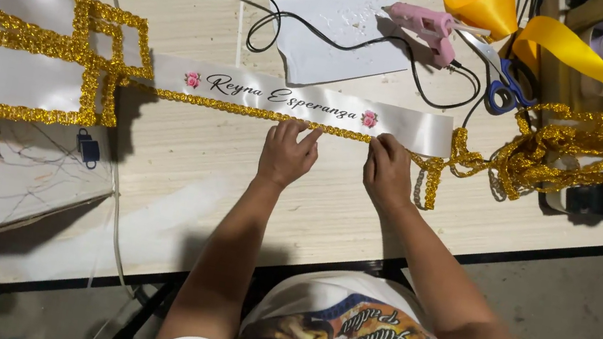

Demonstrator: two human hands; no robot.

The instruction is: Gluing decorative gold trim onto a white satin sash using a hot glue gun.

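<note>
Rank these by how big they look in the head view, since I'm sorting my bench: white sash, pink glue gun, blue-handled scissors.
1. white sash
2. pink glue gun
3. blue-handled scissors, though it looks close to the glue gun, so that order is unsure.

A single head-worn camera looks steeply down from above the person's own chest and forearms, facing forward across the tabletop. It sits near enough that the tabletop fills most of the frame, with a strip of floor along the lower right
</note>
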